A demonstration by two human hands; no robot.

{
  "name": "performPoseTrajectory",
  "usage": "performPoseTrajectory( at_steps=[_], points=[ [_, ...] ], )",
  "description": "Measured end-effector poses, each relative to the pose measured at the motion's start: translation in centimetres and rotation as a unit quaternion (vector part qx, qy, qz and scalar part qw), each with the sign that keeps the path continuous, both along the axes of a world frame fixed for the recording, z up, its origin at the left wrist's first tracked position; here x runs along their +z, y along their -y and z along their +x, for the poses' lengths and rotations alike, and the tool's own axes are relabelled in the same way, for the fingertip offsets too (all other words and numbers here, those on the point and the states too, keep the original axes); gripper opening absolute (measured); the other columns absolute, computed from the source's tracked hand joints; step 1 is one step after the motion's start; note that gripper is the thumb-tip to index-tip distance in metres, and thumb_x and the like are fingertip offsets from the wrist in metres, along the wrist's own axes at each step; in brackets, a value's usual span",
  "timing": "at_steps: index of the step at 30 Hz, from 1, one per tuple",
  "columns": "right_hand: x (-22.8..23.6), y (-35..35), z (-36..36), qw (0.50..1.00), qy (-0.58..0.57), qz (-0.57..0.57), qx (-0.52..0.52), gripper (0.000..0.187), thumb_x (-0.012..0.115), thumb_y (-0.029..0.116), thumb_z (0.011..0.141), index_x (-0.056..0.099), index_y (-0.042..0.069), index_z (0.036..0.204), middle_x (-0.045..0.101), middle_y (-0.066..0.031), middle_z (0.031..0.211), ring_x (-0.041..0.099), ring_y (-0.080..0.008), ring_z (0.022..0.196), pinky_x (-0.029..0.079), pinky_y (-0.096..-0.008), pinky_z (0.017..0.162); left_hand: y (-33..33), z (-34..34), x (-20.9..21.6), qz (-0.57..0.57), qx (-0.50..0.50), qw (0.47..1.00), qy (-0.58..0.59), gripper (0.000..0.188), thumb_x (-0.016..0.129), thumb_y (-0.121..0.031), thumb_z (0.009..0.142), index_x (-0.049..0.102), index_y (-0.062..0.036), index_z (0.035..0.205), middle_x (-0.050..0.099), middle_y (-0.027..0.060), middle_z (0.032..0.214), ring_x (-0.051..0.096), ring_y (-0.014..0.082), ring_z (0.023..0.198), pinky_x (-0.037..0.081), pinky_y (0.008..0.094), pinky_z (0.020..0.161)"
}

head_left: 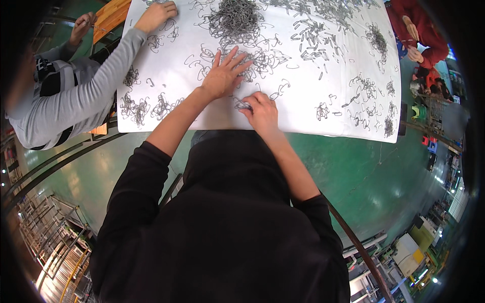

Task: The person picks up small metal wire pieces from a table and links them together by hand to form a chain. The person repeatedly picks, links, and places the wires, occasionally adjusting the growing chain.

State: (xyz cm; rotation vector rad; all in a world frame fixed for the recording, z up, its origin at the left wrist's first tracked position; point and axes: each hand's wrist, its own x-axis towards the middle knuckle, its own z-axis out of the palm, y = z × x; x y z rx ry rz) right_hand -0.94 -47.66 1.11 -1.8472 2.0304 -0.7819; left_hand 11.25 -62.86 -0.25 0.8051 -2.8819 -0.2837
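Fingers spread, my left hand [222, 78] lies over the near side of a loose scatter of bent metal wire hooks [270, 58] on a white-covered table [298, 106]. My right hand [262, 112] is nearer the table's front edge, its fingers and thumb closed on a few wire hooks [242, 105]. The fingers partly hide how many hooks are in it. Beyond my left hand rises a dense heap of the same dark grey hooks [235, 20].
Small straight metal pieces [316, 40] lie at the far right, with small hook piles [366, 88] along the right side. More hook clusters [135, 108] lie at left. A grey-sleeved co-worker's hand [157, 16] reaches in from the left; a red-sleeved person's hands [414, 53] are at the right edge.
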Motion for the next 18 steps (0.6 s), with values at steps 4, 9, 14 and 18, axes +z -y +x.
performPoseTrajectory(
  at_steps=[4, 9, 14, 18],
  points=[
    [-0.1, -0.2, -1.1, 1.0, 0.027, -0.009, -0.001, 0.025, 0.077, 0.017, 0.07, 0.067, 0.014, 0.093, 0.057, -0.0023, 0.093, 0.058, -0.0223, 0.091, 0.045, -0.0393, 0.076, 0.1, -0.2, 0.7, 0.022, 0.007, 0.999, -0.038, 0.051, 0.054, -0.034, 0.093, 0.04, -0.0253, 0.142, 0.034, 0.003, 0.149, 0.014, 0.027, 0.144, 0.013, 0.0597, 0.113],
    [-0.2, -1.9, -6.7, 0.98, 0.103, -0.031, -0.168, 0.015, 0.068, 0.01, 0.078, 0.066, 0.012, 0.093, 0.059, -0.0077, 0.093, 0.059, -0.0286, 0.087, 0.049, -0.039, 0.072, -1.1, -1.4, 0.1, 0.001, -0.037, 0.999, -0.035, 0.051, 0.053, -0.036, 0.093, 0.04, -0.0291, 0.142, 0.032, -0.0001, 0.15, 0.015, 0.0257, 0.144, 0.013, 0.0602, 0.113],
    [-0.1, -2.0, -11.4, 0.976, 0.05, 0.008, -0.21, 0.01, 0.067, 0.01, 0.083, 0.067, 0.008, 0.093, 0.062, -0.007, 0.09, 0.063, -0.0231, 0.076, 0.05, -0.0351, 0.068, -0.1, -2.4, -0.5, -0.038, 0.013, 0.999, 0.001, 0.05, 0.054, -0.031, 0.093, 0.041, -0.0308, 0.141, 0.034, -0.0011, 0.149, 0.019, 0.0246, 0.143, 0.014, 0.0625, 0.112],
    [-0.2, 0.5, -12.0, 0.973, 0.024, 0.064, -0.222, 0.008, 0.069, 0.014, 0.08, 0.067, 0.011, 0.087, 0.062, -0.0063, 0.085, 0.063, -0.0266, 0.077, 0.05, -0.0395, 0.067, 1.1, -2.4, -0.2, -0.043, 0.025, 0.999, -0.01, 0.049, 0.052, -0.032, 0.093, 0.041, -0.0306, 0.141, 0.034, -0.0029, 0.149, 0.02, 0.0233, 0.143, 0.014, 0.0648, 0.111]
  ],
)
